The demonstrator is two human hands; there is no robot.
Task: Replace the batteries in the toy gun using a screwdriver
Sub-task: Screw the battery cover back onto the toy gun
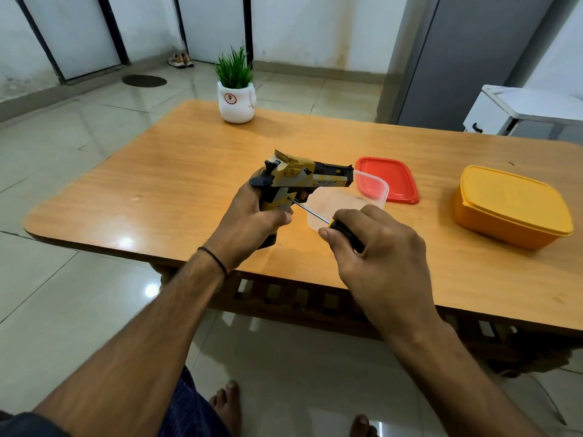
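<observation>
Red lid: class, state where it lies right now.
In the head view, the red lid lies on the table, right of centre, behind the clear tub, left of the yellow box.

Above the table (157, 190): one toy gun (303, 178), one screwdriver (344, 230), one left hand (249, 222), one right hand (385, 253). On the table: one clear container (380, 197), one red lid (397, 181), one yellow box (508, 206), one potted plant (236, 99). Beyond the table: two shoes (180, 60).

I log both forearms (132, 335) bare up to the frame's lower edge. A thin dark cord band (215, 258) rings the wrist behind the left hand (252, 216). Dark blue, faintly striped cloth (192, 411) covers the lap. Two bare feet (225, 405) show beside it, toes visible.
</observation>
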